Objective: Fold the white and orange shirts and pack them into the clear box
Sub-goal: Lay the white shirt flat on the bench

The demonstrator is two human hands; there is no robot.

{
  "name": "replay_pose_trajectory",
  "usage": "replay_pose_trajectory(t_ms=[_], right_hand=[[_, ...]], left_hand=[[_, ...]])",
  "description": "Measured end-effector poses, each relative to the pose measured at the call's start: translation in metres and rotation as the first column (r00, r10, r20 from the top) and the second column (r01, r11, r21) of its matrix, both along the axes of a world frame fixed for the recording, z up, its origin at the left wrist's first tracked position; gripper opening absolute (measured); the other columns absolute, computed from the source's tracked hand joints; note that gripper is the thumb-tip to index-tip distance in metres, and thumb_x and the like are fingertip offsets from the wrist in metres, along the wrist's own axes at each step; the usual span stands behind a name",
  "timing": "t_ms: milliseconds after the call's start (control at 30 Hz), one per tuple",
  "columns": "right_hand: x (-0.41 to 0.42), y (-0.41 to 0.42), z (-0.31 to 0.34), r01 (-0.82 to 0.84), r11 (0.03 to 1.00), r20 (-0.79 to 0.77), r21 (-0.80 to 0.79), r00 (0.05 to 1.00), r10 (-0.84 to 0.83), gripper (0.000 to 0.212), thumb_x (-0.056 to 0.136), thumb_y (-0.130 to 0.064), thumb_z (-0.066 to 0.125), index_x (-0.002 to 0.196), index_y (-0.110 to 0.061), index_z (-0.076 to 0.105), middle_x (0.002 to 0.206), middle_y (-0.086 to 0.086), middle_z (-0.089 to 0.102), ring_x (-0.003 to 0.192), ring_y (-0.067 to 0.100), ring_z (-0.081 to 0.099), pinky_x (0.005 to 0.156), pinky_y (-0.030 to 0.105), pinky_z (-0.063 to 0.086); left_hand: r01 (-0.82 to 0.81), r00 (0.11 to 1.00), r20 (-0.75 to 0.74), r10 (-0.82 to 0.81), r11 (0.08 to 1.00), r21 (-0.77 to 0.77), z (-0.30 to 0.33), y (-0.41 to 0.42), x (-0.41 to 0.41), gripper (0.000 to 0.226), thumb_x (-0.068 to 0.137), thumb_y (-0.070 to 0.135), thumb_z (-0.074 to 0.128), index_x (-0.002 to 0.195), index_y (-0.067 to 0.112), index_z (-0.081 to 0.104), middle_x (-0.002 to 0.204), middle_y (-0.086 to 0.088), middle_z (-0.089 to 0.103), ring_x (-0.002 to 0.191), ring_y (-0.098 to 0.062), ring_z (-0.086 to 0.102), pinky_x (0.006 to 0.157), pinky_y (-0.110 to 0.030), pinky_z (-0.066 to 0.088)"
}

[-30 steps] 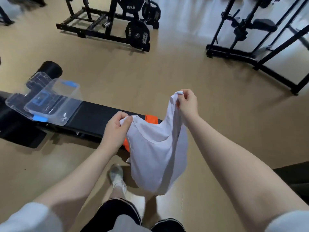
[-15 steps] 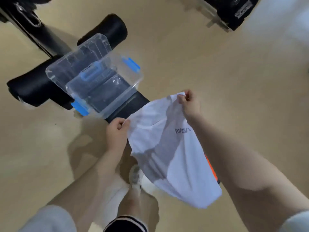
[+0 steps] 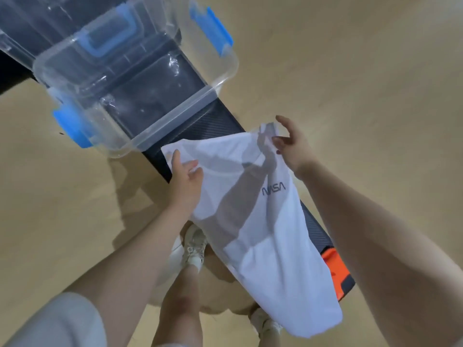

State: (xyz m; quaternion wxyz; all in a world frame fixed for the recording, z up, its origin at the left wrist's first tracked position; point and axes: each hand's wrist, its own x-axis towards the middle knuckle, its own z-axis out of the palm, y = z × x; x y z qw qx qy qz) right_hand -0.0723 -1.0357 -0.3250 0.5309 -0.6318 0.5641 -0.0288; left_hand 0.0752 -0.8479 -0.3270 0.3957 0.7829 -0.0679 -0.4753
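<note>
A white shirt [image 3: 263, 221] with a small grey logo lies spread lengthwise along a black padded bench [image 3: 220, 121]. My left hand [image 3: 186, 181] rests on its left shoulder, fingers loosely pinching the fabric. My right hand [image 3: 292, 144] holds the right shoulder corner between fingertips, other fingers spread. The clear box [image 3: 135, 78] with blue latches stands open on the bench just beyond the shirt's collar. The orange shirt [image 3: 334, 266] peeks out under the white one's lower right edge.
The box's clear lid [image 3: 57, 23] with a blue handle leans behind the box. Tan floor [image 3: 363, 96] surrounds the bench. My feet in light sneakers [image 3: 193, 246] stand against the bench's near side, under the shirt's hem.
The white shirt went from hanging in the air to lying flat on the bench near the box. The camera tilted down and closer to the box.
</note>
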Motion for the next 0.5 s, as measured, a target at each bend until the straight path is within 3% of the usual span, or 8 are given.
replay_pose_trajectory(t_ms=[67, 167, 267, 300, 400, 500], right_hand=[[-0.026, 0.005, 0.003, 0.000, 1.000, -0.084, -0.028, 0.996, -0.002, 0.051, 0.089, 0.001, 0.040, 0.132, -0.025, 0.043, 0.119, 0.002, 0.051, 0.081, 0.005, 0.057, 0.078, 0.013, 0.045], [-0.079, 0.019, 0.006, 0.102, 0.995, -0.111, -0.016, 0.988, -0.103, 0.041, 0.086, 0.011, 0.035, 0.114, -0.009, 0.055, 0.105, 0.005, 0.057, 0.072, 0.012, 0.057, 0.067, 0.014, 0.045], [-0.142, 0.043, 0.003, -0.041, 0.998, -0.245, 0.038, 0.968, 0.049, 0.026, 0.086, 0.004, 0.044, 0.099, -0.009, 0.062, 0.092, 0.005, 0.064, 0.084, 0.026, 0.061, 0.079, 0.035, 0.051], [-0.163, 0.053, 0.001, -0.123, 0.990, -0.310, 0.062, 0.941, 0.136, 0.023, 0.086, 0.000, 0.047, 0.100, -0.009, 0.064, 0.097, 0.009, 0.067, 0.090, 0.028, 0.061, 0.085, 0.038, 0.049], [-0.213, 0.082, -0.002, -0.324, 0.935, -0.419, 0.142, 0.837, 0.353, 0.028, 0.087, -0.004, 0.047, 0.111, -0.006, 0.062, 0.115, 0.012, 0.065, 0.107, 0.030, 0.057, 0.085, 0.029, 0.041], [-0.254, 0.109, -0.008, -0.388, 0.908, -0.443, 0.158, 0.794, 0.417, 0.024, 0.086, -0.010, 0.047, 0.102, -0.008, 0.064, 0.104, 0.013, 0.067, 0.099, 0.031, 0.059, 0.078, 0.033, 0.044]], left_hand=[[0.104, 0.994, -0.024, -0.103, 0.994, 0.027, -0.005, -0.001, -0.022, 0.054, 0.098, 0.013, 0.041, 0.146, 0.016, 0.017, 0.126, 0.007, 0.049, 0.103, -0.011, 0.048, 0.086, -0.025, 0.036], [0.254, 0.959, -0.144, -0.245, 0.966, 0.055, -0.008, -0.004, -0.072, 0.035, 0.099, 0.005, 0.032, 0.133, 0.005, 0.043, 0.130, -0.015, 0.053, 0.096, -0.017, 0.052, 0.083, -0.026, 0.037], [0.468, 0.865, -0.241, -0.440, 0.881, 0.074, -0.005, -0.005, -0.131, 0.036, 0.099, 0.007, 0.030, 0.130, 0.008, 0.047, 0.133, -0.014, 0.051, 0.103, -0.020, 0.053, 0.084, -0.028, 0.040], [0.530, 0.833, -0.229, -0.503, 0.845, 0.074, -0.003, -0.005, -0.150, 0.037, 0.100, 0.009, 0.030, 0.133, 0.011, 0.046, 0.137, -0.010, 0.049, 0.112, -0.022, 0.052, 0.089, -0.029, 0.040], [0.668, 0.740, -0.156, -0.654, 0.741, 0.067, 0.000, -0.004, -0.202, 0.042, 0.100, 0.011, 0.031, 0.141, 0.016, 0.036, 0.147, -0.002, 0.036, 0.128, -0.022, 0.042, 0.094, -0.022, 0.036], [0.768, 0.631, -0.008, -0.776, 0.624, 0.145, -0.004, 0.005, -0.244, 0.044, 0.099, 0.008, 0.032, 0.143, 0.014, 0.033, 0.153, -0.006, 0.023, 0.139, -0.018, 0.026, 0.100, -0.012, 0.020]])
